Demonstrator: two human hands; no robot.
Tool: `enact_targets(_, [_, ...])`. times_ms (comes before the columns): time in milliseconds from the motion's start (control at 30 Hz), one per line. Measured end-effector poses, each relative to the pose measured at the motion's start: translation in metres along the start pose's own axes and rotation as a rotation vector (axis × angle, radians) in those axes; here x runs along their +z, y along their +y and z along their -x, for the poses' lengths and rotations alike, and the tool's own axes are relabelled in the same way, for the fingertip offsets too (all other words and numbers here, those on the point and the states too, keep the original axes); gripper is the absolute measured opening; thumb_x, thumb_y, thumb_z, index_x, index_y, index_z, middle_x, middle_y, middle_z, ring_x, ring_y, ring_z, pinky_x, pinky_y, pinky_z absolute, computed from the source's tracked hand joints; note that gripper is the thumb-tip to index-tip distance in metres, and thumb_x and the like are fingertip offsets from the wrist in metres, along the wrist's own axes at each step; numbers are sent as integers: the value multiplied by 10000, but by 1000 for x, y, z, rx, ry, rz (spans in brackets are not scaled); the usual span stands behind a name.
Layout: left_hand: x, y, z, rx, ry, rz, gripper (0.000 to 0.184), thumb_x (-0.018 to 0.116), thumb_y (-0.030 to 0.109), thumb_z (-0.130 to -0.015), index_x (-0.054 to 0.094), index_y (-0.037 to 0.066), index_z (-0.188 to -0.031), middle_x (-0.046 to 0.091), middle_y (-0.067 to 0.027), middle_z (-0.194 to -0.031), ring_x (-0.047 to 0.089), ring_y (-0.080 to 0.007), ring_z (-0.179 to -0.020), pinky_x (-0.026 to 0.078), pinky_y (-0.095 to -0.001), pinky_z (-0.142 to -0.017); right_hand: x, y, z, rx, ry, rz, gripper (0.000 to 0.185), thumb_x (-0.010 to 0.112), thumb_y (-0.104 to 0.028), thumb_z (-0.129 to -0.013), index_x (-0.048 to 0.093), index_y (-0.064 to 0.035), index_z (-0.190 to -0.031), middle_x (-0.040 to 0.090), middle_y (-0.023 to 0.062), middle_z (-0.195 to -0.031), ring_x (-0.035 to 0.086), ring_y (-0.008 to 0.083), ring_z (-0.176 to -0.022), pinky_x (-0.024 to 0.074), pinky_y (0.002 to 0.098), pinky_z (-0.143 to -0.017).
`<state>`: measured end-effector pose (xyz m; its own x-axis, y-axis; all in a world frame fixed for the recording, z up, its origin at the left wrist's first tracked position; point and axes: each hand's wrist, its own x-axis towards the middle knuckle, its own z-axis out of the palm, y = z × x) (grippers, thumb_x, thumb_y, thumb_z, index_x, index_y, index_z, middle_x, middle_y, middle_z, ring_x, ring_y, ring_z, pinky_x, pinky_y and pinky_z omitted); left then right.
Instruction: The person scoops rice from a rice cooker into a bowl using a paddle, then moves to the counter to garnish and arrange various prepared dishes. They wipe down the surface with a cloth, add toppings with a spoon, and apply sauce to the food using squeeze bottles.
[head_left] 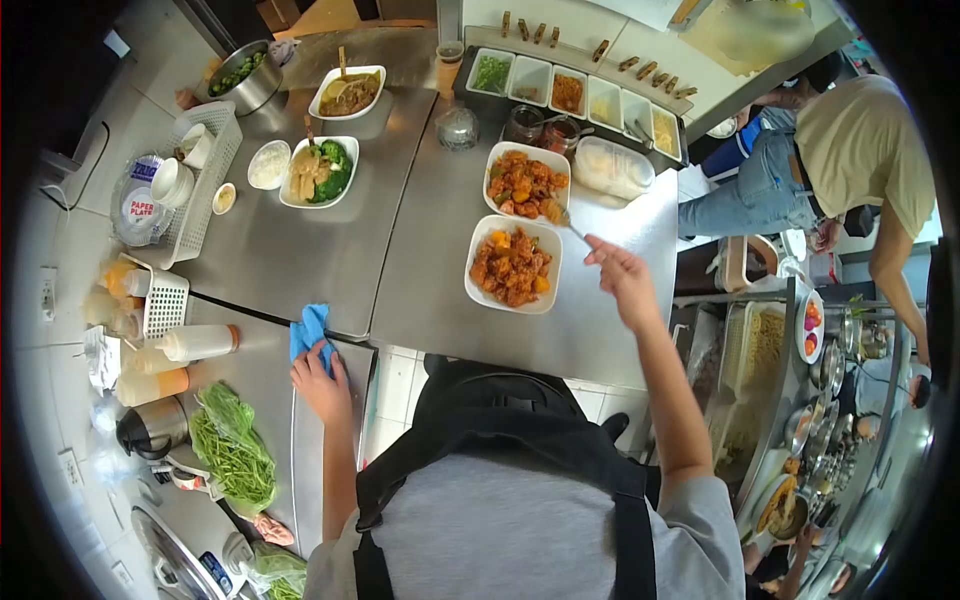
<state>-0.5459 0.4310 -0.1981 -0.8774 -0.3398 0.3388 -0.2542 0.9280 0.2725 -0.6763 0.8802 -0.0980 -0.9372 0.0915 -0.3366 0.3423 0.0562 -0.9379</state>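
Head view. My right hand [622, 275] has its fingers clamped on the handle of a spoon [574, 232], its sauce-coated head at the right rim of the upper bowl [562, 160]. The lower bowl [474, 280] sits just beside it, nearer me; both hold red-glazed pieces. My left hand [322, 385] lies on a blue cloth [311, 327]; I cannot tell whether its fingers grip or only rest.

Risks, my judgement: neither bowl is steadied by a hand, so a hard push of the spoon could slide one into the other. Sauce may drip between the rims if the spoon is lifted loaded. The handle, held far from the head, could roll in the fingers.

Surface: brushed-steel surface [425, 285], seamed, with a lidded container [613, 168] right of the upper bowl and a garnish rack [468, 84] along the far edge. Left: bagged greens [235, 450], squeeze bottle [200, 342].

Room: tiled floor [397, 380]; at right, a person in a tan shirt [865, 155] bends near crowded shelving.
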Motion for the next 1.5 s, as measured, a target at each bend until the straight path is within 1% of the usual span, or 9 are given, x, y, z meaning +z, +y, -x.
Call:
enact_targets(167, [-2, -19, -9, -37, -130, 124, 210, 580, 248, -891, 584, 94, -1035, 569, -137, -1008, 544, -352, -937, 440, -436, -792, 28, 37, 32, -786, 149, 840, 303, 502, -13, -884, 650, -67, -1144, 687, 79, -874, 611, 212, -679, 497, 307, -641])
enact_targets(700, [-4, 55, 41, -159, -480, 593, 166, 535, 245, -938, 558, 84, -970, 611, -107, -731, 610, -260, -644, 462, -366, -585, 9, -70, -269, -603, 513, 1335, 260, 629, -280, -827, 705, -101, -1000, 672, 186, -874, 640, 385, -796, 515, 457, -724])
enact_targets(767, [-5, 50, 36, -275, -511, 784, 174, 503, 238, -965, 554, 71, -965, 599, -67, -745, 591, -182, -670, 462, -320, -613, 26, -65, -261, -870, 617, 1254, 264, 639, -302, -829, 702, -87, -968, 669, 175, -927, 633, 371, -859, 507, 445, -761])
enact_targets(933, [-14, 88, 4, -507, -725, 1342, 201, 477, 236, -988, 537, 45, -995, 558, -24, -856, 551, -97, -819, 458, -253, -733, 102, -48, -23, -268, -12, 624, 242, 620, -240, -864, 676, -59, -1014, 673, 164, -957, 652, 296, -892, 503, 381, -777])
enact_targets(1000, [-18, 133, -1, -198, -854, 1387, 200, 477, 197, -978, 512, 43, -1101, 567, -65, -977, 561, -132, -867, 466, -263, -753, 95, 2, 48, -367, -517, 581, 384, 674, -262, -817, 631, -58, -1140, 683, 124, -967, 645, 226, -872, 502, 349, -788])
enact_targets(1233, [-44, 227, -49, 578, -1558, 1144, 397, 549, 108, -923, 492, 83, -1316, 654, -70, -916, 599, -127, -812, 487, -287, -769, -9, -6, 166, 47, -191, 439, 360, 716, -99, -768, 641, -42, -1115, 669, 89, -796, 584, 128, -702, 484, 292, -675])
enact_targets(1333, [34, 224, -93, 411, -1013, 1295, 247, 540, 162, -936, 599, 64, -1156, 666, -53, -894, 603, -113, -796, 484, -274, -737, -34, -27, 187, 78, 59, 559, 196, 752, -95, -731, 689, -16, -899, 621, 65, -658, 513, 86, -580, 436, 271, -554])
enact_targets(1433, [90, 207, -147, 404, -550, 742, 293, 478, 282, -956, 627, 68, -1090, 658, -153, -965, 629, -268, -926, 484, -360, -798, -48, 0, 182, 48, 337, 630, 144, 782, -95, -687, 698, -22, -777, 575, 44, -560, 462, 76, -491, 393, 251, -487])
enact_targets(1500, [110, 206, -159, 434, -683, 590, 343, 455, 334, -954, 623, 81, -1115, 653, -160, -997, 593, -331, -1006, 464, -414, -845, -44, 1, 162, 17, 424, 972, 203, 763, -86, -680, 712, -49, -873, 664, 112, -746, 590, 203, -600, 466, 303, -578])
